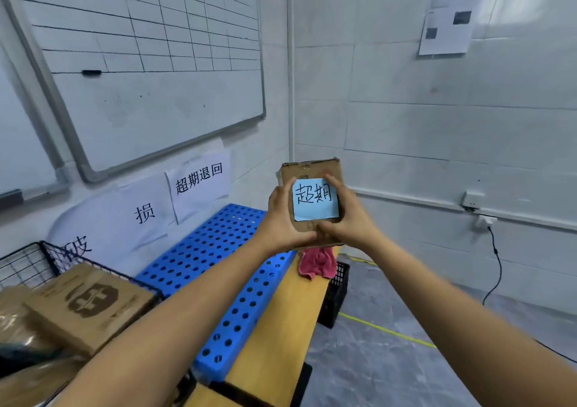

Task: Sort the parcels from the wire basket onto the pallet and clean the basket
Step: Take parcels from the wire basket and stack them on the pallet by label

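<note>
A small cardboard parcel (315,168) with a blue handwritten sticky note (315,199) is held up at arm's length, above the far end of the blue perforated pallet (218,269). My left hand (282,219) grips its left side and bottom edge. My right hand (349,216) grips its right side, thumb on top of the note. The black wire basket (40,260) stands at the lower left with more cardboard parcels (87,303) in it. A pink cloth (317,263) lies just below the held parcel.
The pallet lies on a yellow table (281,328) against the wall. Paper signs (198,182) hang above the pallet, under a whiteboard (150,63). A black plastic crate (337,291) sits by the table's far end. A cable (496,266) hangs on the right wall.
</note>
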